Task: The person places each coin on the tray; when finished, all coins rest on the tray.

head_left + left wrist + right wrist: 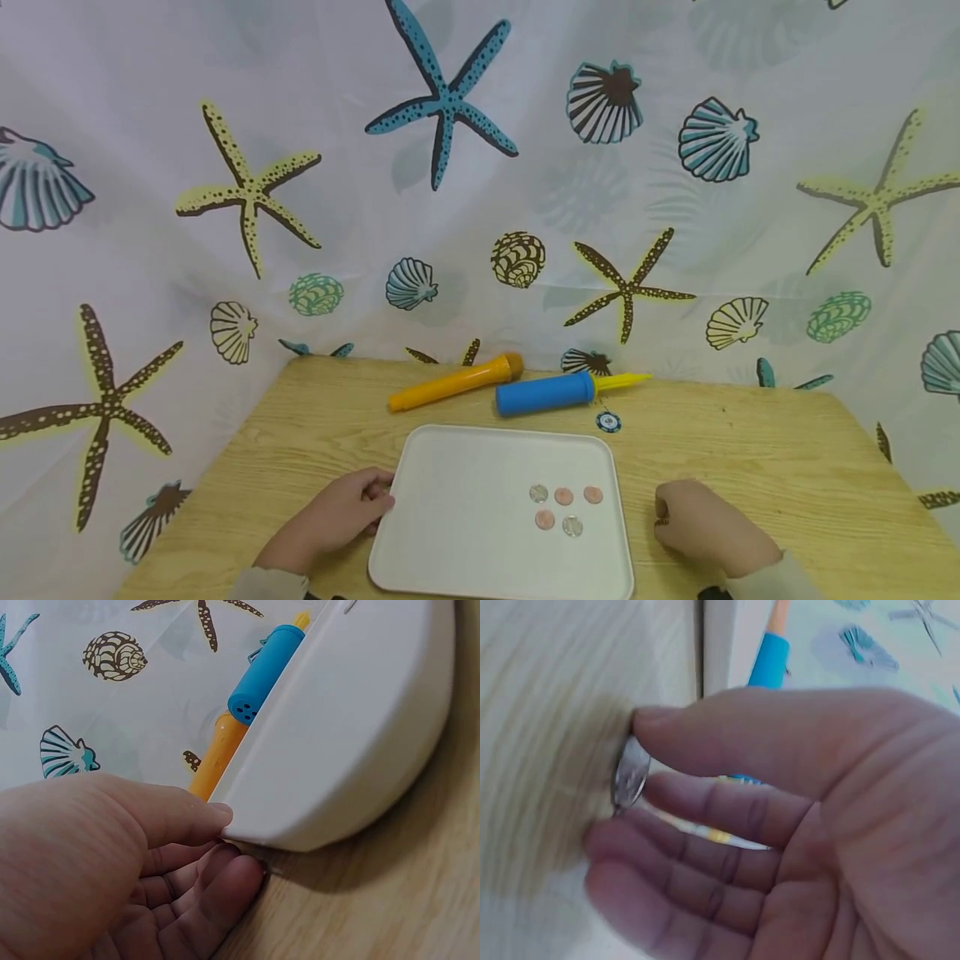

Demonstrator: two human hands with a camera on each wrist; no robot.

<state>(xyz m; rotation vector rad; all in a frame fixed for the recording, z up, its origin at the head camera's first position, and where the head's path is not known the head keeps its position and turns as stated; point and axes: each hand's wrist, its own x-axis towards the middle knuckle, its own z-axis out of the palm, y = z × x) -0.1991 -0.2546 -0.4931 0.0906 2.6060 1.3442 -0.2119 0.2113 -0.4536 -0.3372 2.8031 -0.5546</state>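
Observation:
A white tray (pixel 457 508) with rounded corners lies on the wooden table. My left hand (pixel 341 512) grips its left rim, the thumb on top in the left wrist view and the fingers curled at the edge. On the tray's right half lie three copper coins (pixel 564 497) and two silver coins (pixel 572 526). Right of the tray, my right hand (pixel 705 525) is low over the table. The right wrist view shows it pinching a silver coin (pixel 632 771) on edge, between thumb and fingers, close to the wood; whether the coin touches the table I cannot tell.
Behind the tray lie an orange toy microphone (pixel 453 383) and a blue hand pump (pixel 546 393) with a yellow nozzle. A blue and white poker chip (pixel 608 422) is near the pump. A cloth (pixel 465 225) printed with shells and starfish hangs around the table (pixel 750 450).

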